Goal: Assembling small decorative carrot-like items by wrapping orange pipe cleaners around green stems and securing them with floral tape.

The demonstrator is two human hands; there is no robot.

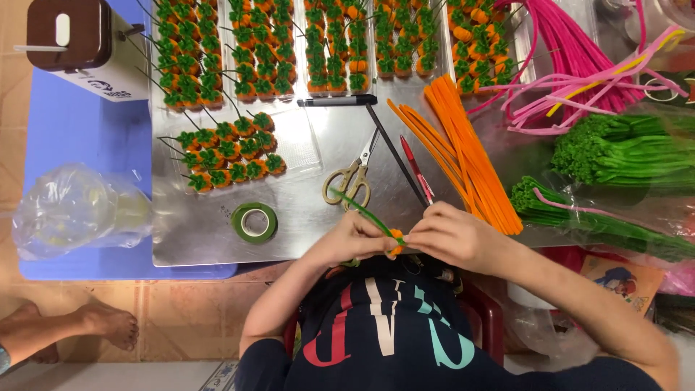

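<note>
Head view looks straight down at your 2 hands, which meet just above your dark printed shirt (384, 333). Your left hand (356, 237) is pinched shut on a small orange fuzzy pipe-cleaner piece (396, 237), and your right hand (455, 235) closes on the same piece from the other side, fingertips touching it. A thin green fuzzy stem (360, 207) runs up and to the left from that piece, past your left hand.

Just beyond your left hand lie gold-handled scissors (351, 177), blades pointing away from you, with a red pen (415, 169) and a thin dark rod (394, 152) beyond your right hand. Further to the left of your left hand sits a roll of green floral tape (254, 221) on the silvery metal sheet (195, 239). Beyond your right hand a bundle of orange pipe cleaners (463, 156) fans out, and to the right of it lie bundles of green fuzzy stems (615, 152).

Farther off, rows of finished small orange carrots with green tops (224, 156) cover the sheet, more of them in clear trays (333, 43) at the far edge. Pink pipe cleaners (572, 58) spread at the far right. Far to the left, a crumpled clear plastic bag (76, 210) rests on a blue table (65, 130), with a brown-and-white box (79, 43) beyond it.
</note>
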